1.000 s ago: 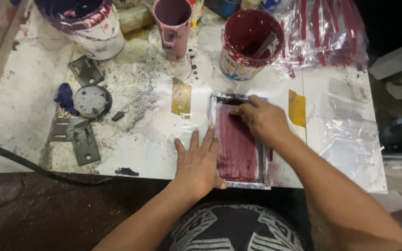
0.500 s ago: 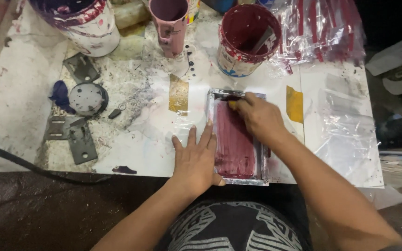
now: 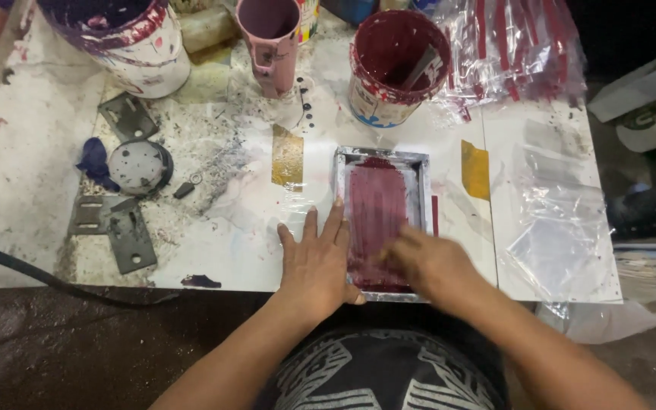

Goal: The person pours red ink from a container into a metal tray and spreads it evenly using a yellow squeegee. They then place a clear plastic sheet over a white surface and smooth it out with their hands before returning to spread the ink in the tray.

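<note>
Right hand (image 3: 430, 266) (blurred) hides frame (image 3: 383, 161) corner.

left hand (image 3: 318, 260): flat, fingers spread, palm down | right hand (image 3: 428, 264): blurred, curled, palm down

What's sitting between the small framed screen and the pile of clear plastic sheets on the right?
In the head view, a yellow tape patch lies on the white table between the framed screen and the clear plastic sheets; the stretch is otherwise bare.

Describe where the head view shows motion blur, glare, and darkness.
Head view: the right hand is smeared by motion blur over the red-inked frame; the left hand is sharp; clear plastic sheets catch glare; the right edge falls dark.
</note>
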